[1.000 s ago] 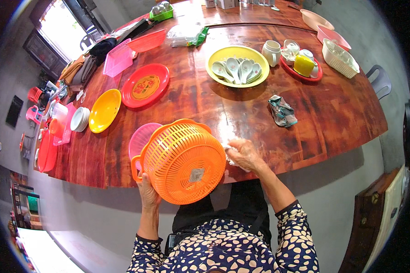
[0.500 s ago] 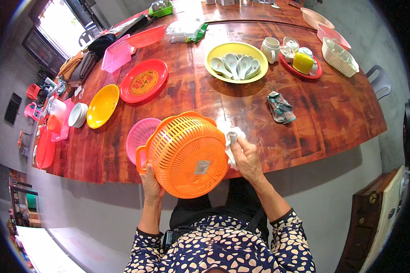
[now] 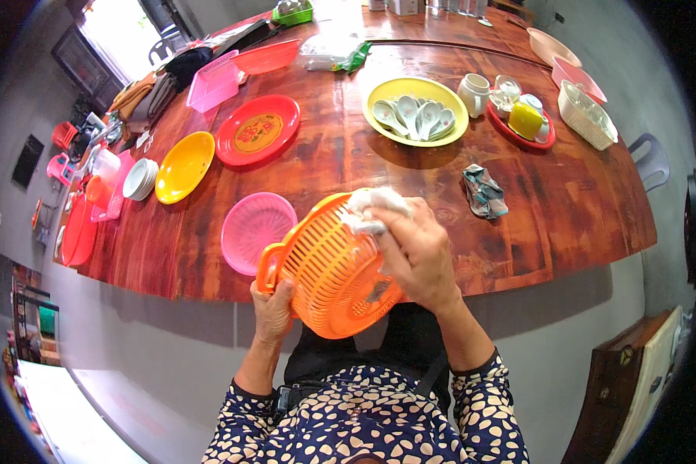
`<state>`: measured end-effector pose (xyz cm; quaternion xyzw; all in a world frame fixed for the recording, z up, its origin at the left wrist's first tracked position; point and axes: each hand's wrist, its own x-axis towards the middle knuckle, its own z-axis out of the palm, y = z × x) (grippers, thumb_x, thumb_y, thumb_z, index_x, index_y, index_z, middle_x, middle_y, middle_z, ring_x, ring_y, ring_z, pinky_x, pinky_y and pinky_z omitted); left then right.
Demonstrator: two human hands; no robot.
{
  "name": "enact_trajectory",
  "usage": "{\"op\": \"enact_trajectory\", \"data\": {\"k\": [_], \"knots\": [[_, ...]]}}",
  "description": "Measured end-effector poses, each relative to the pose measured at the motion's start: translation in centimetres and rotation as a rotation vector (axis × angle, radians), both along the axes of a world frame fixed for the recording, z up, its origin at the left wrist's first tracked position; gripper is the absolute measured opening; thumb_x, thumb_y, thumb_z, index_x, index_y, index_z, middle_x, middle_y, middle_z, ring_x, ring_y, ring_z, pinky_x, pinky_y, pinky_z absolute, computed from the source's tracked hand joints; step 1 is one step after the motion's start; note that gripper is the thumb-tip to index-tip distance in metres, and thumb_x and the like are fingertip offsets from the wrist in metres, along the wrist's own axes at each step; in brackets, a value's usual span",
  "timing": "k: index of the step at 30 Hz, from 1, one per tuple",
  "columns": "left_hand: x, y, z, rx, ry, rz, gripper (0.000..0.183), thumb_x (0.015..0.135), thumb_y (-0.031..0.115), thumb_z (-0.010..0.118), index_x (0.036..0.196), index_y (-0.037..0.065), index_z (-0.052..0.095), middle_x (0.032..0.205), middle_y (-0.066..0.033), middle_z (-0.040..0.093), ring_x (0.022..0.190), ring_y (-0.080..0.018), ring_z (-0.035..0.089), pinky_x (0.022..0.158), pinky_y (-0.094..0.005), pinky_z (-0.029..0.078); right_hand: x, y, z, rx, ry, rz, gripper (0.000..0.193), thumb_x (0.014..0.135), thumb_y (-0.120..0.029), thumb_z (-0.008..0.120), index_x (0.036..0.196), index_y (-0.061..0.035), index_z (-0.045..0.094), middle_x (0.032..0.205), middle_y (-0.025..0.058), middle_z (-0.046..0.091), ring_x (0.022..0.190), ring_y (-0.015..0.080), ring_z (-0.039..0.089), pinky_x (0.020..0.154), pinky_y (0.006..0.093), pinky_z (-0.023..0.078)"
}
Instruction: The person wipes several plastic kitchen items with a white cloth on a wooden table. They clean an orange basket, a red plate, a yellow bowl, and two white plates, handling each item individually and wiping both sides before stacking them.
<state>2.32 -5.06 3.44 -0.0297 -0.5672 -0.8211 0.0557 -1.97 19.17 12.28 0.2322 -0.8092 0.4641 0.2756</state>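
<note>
The left hand (image 3: pixel 272 315) pinches the round orange plastic basket with slits (image 3: pixel 317 278) low on its left side, by the handle, thumb on top. The right hand (image 3: pixel 421 251) has its fingers bunched around a soft white cloth (image 3: pixel 373 203) and presses it on the far side of the basket, near the rim. The basket is tipped at the near edge of the shiny red-brown wooden table (image 3: pixel 549 240), its bottom turned toward the person. To wipe well, I think the left hand should hold snugly so the basket can't spin, and the right should rub along the slits, not across, so the cloth doesn't snag. Turning it bit by bit would help reach everywhere. The round pink plastic basket (image 3: pixel 259 233) sits just beside, so big swings might bump it.
</note>
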Motion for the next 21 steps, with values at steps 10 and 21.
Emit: {"op": "enact_trajectory", "data": {"k": [10, 21], "knots": [[-0.5, 6.3, 4.3, 0.135, -0.192, 0.094, 0.022, 0.091, 0.015, 0.064, 0.105, -0.002, 0.061, 0.092, -0.0015, 0.064, 0.075, -0.0069, 0.060, 0.067, -0.0218, 0.051, 5.2, -2.8, -3.2, 0.235, 0.415, -0.003, 0.026, 0.067, -0.004, 0.073, 0.092, -0.0006, 0.066, 0.118, 0.0162, 0.060, 0.104, 0.0308, 0.053, 0.085, 0.0405, 0.048], [-2.5, 8.8, 6.5, -0.366, 0.305, 0.104, 0.018, 0.082, 0.016, 0.073, 0.092, 0.005, 0.063, 0.073, -0.0054, 0.065, 0.062, -0.0121, 0.062, 0.054, -0.0265, 0.049, 8.5, 1.9, -11.5, 0.044, -0.123, -0.120, 0.036, 0.075, 0.010, 0.055, 0.110, 0.0030, 0.063, 0.108, 0.0211, 0.059, 0.096, 0.0374, 0.059, 0.083, 0.0422, 0.050]]}}
